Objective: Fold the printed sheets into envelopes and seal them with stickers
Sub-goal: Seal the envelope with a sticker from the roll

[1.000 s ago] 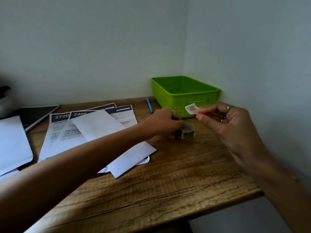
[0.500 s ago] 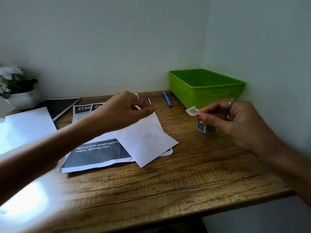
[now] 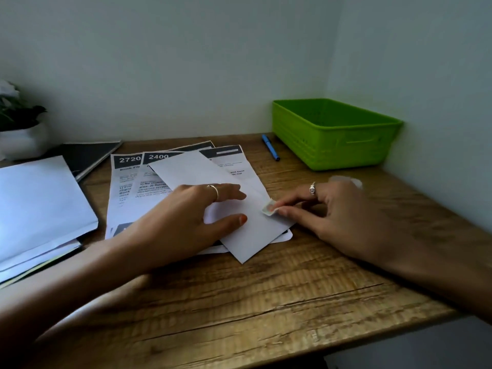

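sticker [image 3: 269, 209] pinched in right hand [image 3: 338, 217] fingers at the folded sheet's [image 3: 234, 209] three o'clock edge could land crooked if the flat, fingers-apart left hand [image 3: 183, 219] lets it slide

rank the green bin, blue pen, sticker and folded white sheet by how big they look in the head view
1. green bin, though it sits farther back than the sheet
2. folded white sheet, partly covered by the left hand
3. blue pen
4. sticker, pinched by the right hand
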The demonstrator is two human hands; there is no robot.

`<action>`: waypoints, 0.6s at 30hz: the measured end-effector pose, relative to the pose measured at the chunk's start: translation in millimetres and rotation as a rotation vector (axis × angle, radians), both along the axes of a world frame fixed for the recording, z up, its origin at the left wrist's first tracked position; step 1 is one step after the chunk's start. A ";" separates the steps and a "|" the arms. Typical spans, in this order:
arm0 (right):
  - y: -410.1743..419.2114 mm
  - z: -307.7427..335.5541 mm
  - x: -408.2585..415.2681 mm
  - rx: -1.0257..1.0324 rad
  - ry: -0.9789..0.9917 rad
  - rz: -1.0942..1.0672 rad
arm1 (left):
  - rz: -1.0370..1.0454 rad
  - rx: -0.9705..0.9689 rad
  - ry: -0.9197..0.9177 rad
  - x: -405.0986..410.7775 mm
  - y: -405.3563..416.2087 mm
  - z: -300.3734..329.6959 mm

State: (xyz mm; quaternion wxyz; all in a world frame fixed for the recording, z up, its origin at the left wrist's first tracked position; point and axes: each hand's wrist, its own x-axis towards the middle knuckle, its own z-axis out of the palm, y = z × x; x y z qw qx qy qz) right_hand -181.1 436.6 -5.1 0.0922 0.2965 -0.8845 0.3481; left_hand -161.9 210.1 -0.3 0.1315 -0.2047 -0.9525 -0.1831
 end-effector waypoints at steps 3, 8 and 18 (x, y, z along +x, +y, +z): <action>-1.3 -2.5 0.5 0.024 0.066 0.010 | -0.032 0.007 0.008 -1.8 -1.7 -5.4; -0.7 -6.3 1.1 0.008 0.059 0.028 | -0.092 0.000 0.020 -3.3 -3.4 -16.6; -2.3 -6.8 -1.6 0.070 0.045 0.047 | -0.176 0.003 -0.024 -4.4 -4.4 -23.5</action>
